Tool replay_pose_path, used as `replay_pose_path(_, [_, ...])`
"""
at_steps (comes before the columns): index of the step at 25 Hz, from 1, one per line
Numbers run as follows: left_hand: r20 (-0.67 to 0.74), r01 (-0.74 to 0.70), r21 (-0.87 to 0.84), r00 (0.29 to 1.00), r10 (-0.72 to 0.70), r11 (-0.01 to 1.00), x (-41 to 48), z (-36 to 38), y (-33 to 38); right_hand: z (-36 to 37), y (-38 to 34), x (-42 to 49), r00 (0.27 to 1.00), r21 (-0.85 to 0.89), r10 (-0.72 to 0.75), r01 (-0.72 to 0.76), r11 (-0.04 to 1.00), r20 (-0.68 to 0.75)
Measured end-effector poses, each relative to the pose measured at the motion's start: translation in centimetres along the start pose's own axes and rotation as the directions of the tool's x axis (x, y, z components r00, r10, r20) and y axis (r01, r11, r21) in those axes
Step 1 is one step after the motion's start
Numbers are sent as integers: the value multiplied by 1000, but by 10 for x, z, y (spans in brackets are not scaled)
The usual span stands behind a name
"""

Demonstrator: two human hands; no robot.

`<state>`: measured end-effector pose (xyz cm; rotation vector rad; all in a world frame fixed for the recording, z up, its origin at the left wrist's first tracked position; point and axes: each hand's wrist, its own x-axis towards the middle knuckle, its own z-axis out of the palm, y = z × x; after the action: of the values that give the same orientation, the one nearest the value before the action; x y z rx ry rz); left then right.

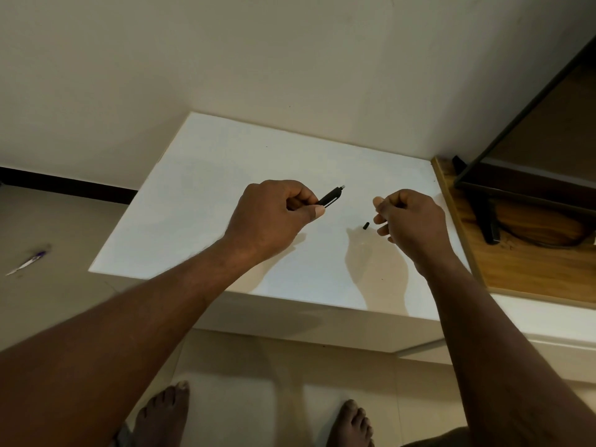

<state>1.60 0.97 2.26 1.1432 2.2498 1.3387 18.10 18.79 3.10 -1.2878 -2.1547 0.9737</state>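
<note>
Left grip clenched round black pen, held above white counter, end pointed rightward, likely for refitting. Small black piece sits just beside right grip, whose fingers are curled; cannot tell if they hold anything.

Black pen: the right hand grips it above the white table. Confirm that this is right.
Not right. The head view shows the left hand gripping the black pen above the white table; the right hand is not on the pen.
</note>
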Motion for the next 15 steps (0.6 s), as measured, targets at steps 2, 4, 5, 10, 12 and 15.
replay_pose_path(2, [8, 2, 5, 1000, -2, 1000, 0, 1, 0, 2, 7, 3, 1000, -79, -9, 10, 997, 10])
replay_pose_path(4, [12, 0, 8, 1000, 0, 1000, -1, 0, -2, 4, 13, 5, 1000, -140, -23, 25, 990, 20])
replay_pose_path(5, [14, -1, 8, 1000, 1, 1000, -1, 0, -2, 5, 16, 6, 999, -166, -25, 28, 986, 23])
replay_pose_path(10, [23, 4, 0, 1000, -4, 1000, -1, 0, -3, 15, 26, 8, 997, -312, -7, 30, 950, 75])
replay_pose_path(12, [25, -3, 11, 1000, 3, 1000, -2, 0, -3, 19, 27, 7, 997, -328, -21, 44, 944, 73])
replay_pose_path(15, [19, -5, 18, 1000, 4, 1000, -1, -1, -4, 24, 27, 6, 996, -327, -29, 54, 944, 81])
